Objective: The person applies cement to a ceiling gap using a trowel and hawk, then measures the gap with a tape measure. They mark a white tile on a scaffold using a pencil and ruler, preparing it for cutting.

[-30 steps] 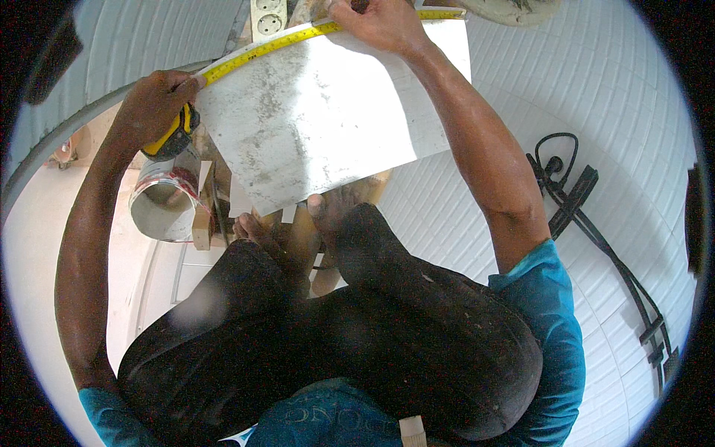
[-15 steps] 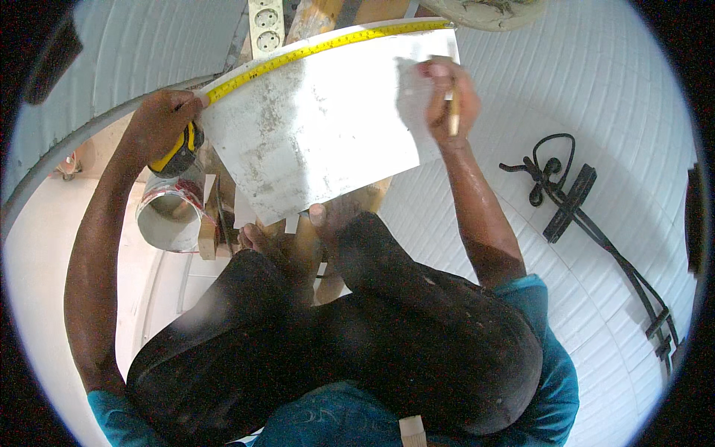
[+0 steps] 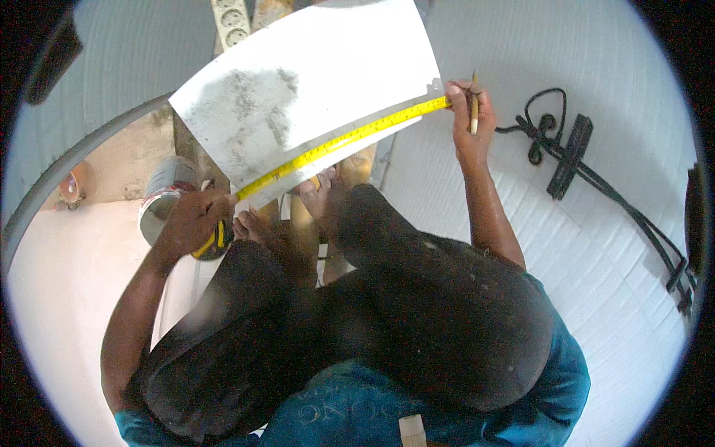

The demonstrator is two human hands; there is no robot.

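A white sheet (image 3: 339, 78) with grey smudges lies in front of my feet. Along its near edge stretches the yellow blade of a tape measure (image 3: 346, 139). My left hand (image 3: 195, 217) is closed on the tape measure's black and yellow case, by the sheet's near left corner. At the right edge, my right hand (image 3: 473, 112) pinches the end of the blade. A pencil (image 3: 474, 115) sticks up between that hand's fingers. My bare toes (image 3: 316, 190) touch or almost touch the sheet's near edge; I cannot tell which.
A stained bucket (image 3: 170, 177) stands left of the sheet, partly behind my left hand. Beyond the sheet is a white socket strip (image 3: 232, 24). Black cable (image 3: 625, 201) with a dark bar-shaped piece (image 3: 570, 156) lies on the ribbed white surface at right.
The tape has moved from the sheet's far edge to its near edge. My left hand came nearer with the case; my right hand left the sheet's surface and took the blade's end.
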